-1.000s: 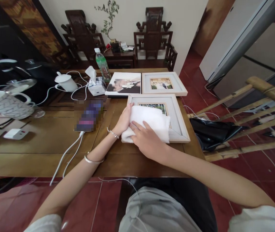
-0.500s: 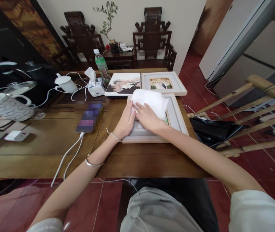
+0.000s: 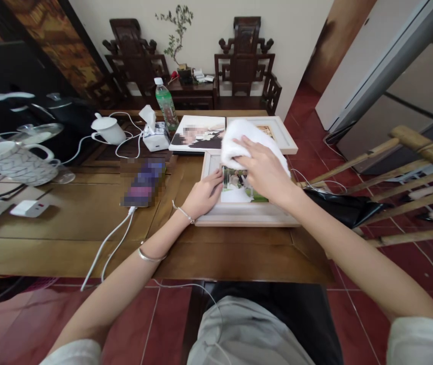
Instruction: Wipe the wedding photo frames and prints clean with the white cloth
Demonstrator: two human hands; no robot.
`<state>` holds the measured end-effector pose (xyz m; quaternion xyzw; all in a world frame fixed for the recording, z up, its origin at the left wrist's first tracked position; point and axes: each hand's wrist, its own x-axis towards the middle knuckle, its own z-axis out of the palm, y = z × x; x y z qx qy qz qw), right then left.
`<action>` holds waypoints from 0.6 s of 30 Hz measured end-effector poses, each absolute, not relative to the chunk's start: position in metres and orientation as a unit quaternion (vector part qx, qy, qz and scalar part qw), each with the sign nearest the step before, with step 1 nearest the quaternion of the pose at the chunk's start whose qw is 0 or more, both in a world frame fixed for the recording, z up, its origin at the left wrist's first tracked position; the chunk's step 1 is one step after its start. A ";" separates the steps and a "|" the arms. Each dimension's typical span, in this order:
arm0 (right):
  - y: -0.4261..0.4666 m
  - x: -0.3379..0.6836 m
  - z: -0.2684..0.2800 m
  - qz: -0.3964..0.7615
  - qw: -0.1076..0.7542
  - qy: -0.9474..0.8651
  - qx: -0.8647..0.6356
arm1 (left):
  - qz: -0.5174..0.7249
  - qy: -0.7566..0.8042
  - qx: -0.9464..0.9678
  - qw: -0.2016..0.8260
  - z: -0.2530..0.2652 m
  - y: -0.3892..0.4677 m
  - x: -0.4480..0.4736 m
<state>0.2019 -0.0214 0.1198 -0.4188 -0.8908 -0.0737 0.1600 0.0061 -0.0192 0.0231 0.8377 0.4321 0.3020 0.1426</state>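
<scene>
A folded white cloth (image 3: pixel 245 133) is bunched under the fingers of my right hand (image 3: pixel 265 166), which grips it over the upper part of a pale-framed picture (image 3: pixel 252 219). That picture lies flat near the table's front edge, and the cloth and hand hide some of it. Part of its photo shows below them. My left hand (image 3: pixel 203 195) rests on the picture's left side with fingers stretched out and nothing in them. Behind, the cloth partly covers another framed picture (image 3: pixel 291 144). A photo panel (image 3: pixel 197 144) lies to its left.
On the wooden table (image 3: pixel 95 223), a phone (image 3: pixel 144 181) with a white cable is left of my left hand. Further back stand a tissue box (image 3: pixel 156 138), a green-labelled bottle (image 3: pixel 166 105) and a lidded white cup (image 3: pixel 108 131). A wooden chair (image 3: pixel 425 149) is at the right.
My right hand has moved right and away from me with the cloth, uncovering part of the photo. My left hand has come off the cloth onto the picture's left side.
</scene>
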 end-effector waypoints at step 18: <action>0.023 0.182 0.086 -0.101 0.003 -0.907 -0.408 | 0.332 0.437 0.821 0.155 0.022 -0.020 0.004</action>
